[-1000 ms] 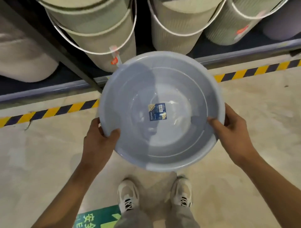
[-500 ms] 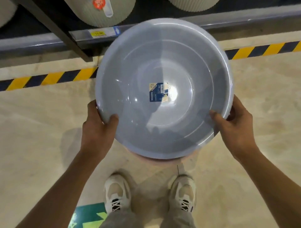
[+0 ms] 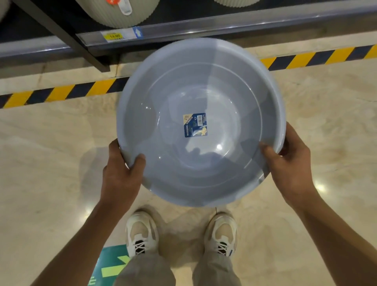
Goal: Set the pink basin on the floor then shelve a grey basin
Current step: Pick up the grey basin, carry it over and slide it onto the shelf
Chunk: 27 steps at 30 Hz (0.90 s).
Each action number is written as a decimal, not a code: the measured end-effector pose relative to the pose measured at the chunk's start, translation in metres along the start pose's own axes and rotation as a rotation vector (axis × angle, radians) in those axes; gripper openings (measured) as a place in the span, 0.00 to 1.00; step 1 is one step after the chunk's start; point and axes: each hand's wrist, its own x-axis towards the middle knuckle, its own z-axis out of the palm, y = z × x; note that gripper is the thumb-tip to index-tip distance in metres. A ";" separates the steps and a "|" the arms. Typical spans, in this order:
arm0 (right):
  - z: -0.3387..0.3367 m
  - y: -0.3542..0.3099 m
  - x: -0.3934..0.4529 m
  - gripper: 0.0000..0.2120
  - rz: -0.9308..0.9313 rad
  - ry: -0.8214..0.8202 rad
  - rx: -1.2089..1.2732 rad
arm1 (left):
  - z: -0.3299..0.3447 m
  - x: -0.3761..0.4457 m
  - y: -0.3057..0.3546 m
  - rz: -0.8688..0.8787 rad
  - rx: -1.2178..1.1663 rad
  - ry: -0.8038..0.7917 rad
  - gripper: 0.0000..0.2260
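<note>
While the left hand [image 3: 122,175] clamps the near-left rim, the grey basin [image 3: 201,122] hangs level above the floor [image 3: 51,163], before the shelf [image 3: 224,26]; the right hand [image 3: 289,163] grips the opposite rim. Keep it level, raise evenly, and clear the shelf's edge. No pink basin shows.

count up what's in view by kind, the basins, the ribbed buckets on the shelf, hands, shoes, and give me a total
Grey basin: 1
Ribbed buckets on the shelf: 2, both cut off by the frame
Hands, left hand and right hand: 2
Shoes: 2
Total: 7
</note>
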 end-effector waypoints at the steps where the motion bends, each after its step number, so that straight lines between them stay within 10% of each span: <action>1: -0.001 0.001 0.000 0.25 0.006 0.001 -0.003 | 0.002 -0.001 -0.001 -0.015 0.011 -0.002 0.22; 27: 0.028 0.055 -0.003 0.23 0.233 -0.044 -0.194 | 0.034 0.009 -0.051 -0.144 0.101 -0.116 0.23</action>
